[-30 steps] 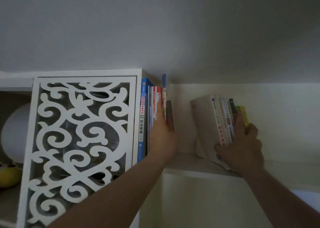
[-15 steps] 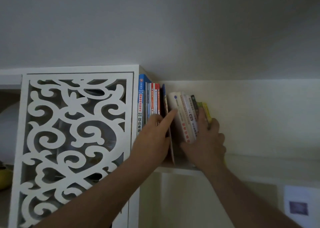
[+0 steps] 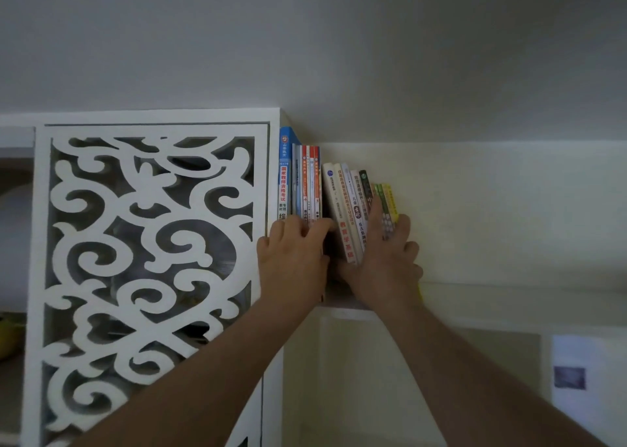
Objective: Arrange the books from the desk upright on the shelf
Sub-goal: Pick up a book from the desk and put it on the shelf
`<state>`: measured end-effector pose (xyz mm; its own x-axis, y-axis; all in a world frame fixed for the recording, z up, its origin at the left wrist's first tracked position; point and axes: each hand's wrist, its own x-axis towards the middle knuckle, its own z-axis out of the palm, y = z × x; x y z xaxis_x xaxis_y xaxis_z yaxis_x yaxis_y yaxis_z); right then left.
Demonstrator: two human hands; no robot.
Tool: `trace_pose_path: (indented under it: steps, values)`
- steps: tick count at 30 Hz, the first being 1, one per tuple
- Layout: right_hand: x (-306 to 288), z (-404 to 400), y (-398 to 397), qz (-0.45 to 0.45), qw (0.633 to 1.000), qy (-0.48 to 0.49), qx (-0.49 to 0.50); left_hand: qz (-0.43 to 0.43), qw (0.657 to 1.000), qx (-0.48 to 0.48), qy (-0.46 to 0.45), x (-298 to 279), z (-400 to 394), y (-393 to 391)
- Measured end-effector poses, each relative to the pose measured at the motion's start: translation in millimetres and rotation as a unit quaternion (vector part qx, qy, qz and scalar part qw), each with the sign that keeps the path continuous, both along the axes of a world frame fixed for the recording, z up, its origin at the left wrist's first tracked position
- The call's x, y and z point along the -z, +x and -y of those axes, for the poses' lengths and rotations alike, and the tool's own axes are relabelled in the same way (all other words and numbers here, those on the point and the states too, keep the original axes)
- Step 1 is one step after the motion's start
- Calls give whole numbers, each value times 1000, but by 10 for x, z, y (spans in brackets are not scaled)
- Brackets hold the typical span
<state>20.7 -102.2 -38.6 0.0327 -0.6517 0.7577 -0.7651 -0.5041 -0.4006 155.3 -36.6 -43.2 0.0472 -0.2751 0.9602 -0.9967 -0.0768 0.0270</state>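
Books (image 3: pixel 342 209) upright on pale shelf (image 3: pixel 509 294)

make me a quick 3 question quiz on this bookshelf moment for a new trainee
1. True or false: the blue book stands at the far left of the row, against the white fretwork panel.
2. Multiple choice: the group of books under the right hand is A) lying flat B) leaning with tops to the left C) perfectly upright.
3. Fill in: the left hand rests against the red-spined books standing on the ____.

Key: 1 true; 2 B; 3 shelf.
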Motion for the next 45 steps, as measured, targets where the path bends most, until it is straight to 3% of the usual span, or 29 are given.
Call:
trace_pose_path:
  steps: [4,8,11,13,15,18,20,22,25,29,30,32,34,38,40,44,45]
  values:
    - [137,30,-183,-72,997,-16,-30,37,999,-14,-16,122,54,85]
    - [170,31,-307,-126,990,53,-47,27,999,4,-25,174,76,52]
    - [182,-88,-426,-150,983,93,-60,8,998,65,2,325,11,1]
    - [402,-213,-551,-162,985,34,-40,-12,989,150,5,614,-128,-21]
    - [859,-376,-731,-128,989,-49,-46,-5,973,232,-2,1073,-361,-74]
    - [2038,-751,-995,-21,980,-114,-161,30,944,328,26,2092,-707,-181]
    - [2922,-923,-1117,-11,983,-48,-175,-12,914,387,120,2871,-823,-269]
    - [3705,-951,-1197,-20,977,130,-166,-68,877,404,252,3582,-846,-394]
    - [4582,-787,-1345,-80,908,388,-140,-104,814,381,426,4447,-715,-594]
    - [5043,-419,-1388,-129,814,555,-112,-166,724,261,617,5152,-260,-693]
    - [5098,-316,-1344,-111,792,590,-111,-170,695,227,661,5268,-116,-706]
    - [5189,-147,-1255,5,762,638,-108,-160,663,185,708,5467,135,-714]
    - [5264,-37,-1211,80,755,647,-76,-146,661,161,718,5617,289,-705]
    - [5405,41,-1247,140,735,660,-68,-149,689,123,699,5909,396,-619]
    - [5456,91,-1262,231,687,687,-53,-157,691,97,699,5982,443,-615]
    - [5380,282,-1322,433,567,701,-9,-61,714,128,686,5947,459,-590]
    - [5353,338,-1355,477,549,686,-16,-93,714,120,684,5845,451,-574]
